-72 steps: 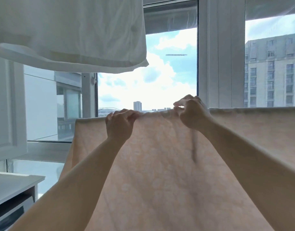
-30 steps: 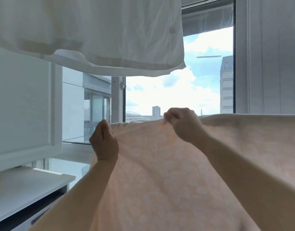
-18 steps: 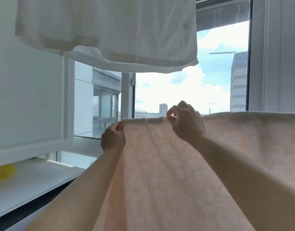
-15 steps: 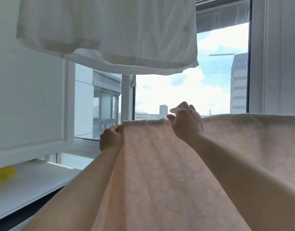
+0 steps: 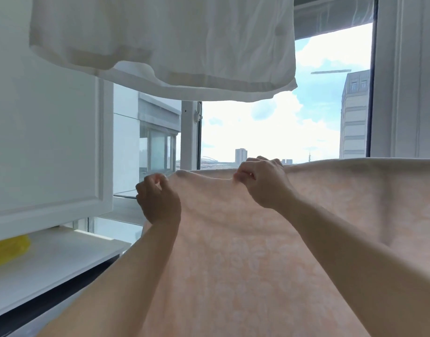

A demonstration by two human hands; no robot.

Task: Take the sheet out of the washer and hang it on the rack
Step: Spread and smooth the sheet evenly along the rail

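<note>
Sheet [image 5: 245, 251]: pale peach, faint leaf-like pattern; draped with its top fold running level from mid-frame to the right edge, the near side falling toward the camera and filling the lower middle and right. Whatever carries the fold is hidden under the cloth.

Right hand [image 5: 263, 182]: at the fold, just right of centre; fingers curled, thumb and fingertips pinching a small tuck of the sheet at the hand's left side. Cloth between the two hands sags slightly.

Left hand [image 5: 158, 203]: at the sheet's left end, a little below the fold's corner; fingers curled toward the palm beside the cloth's edge. Whether they actually pinch the edge cannot be told from this angle.

White cloth [image 5: 165, 42]: hangs overhead, hem across the upper frame, well above the hands.

Window [image 5: 269, 127]: behind the sheet; sky, clouds and distant buildings through the glass, white frame [image 5: 403, 81] to the right.

Cabinet door [image 5: 48, 142]: white, panelled, left of the hands.

Shelf [image 5: 53, 261]: white, below the cabinet door, bearing a yellow item [image 5: 7, 250] at the far left
</note>
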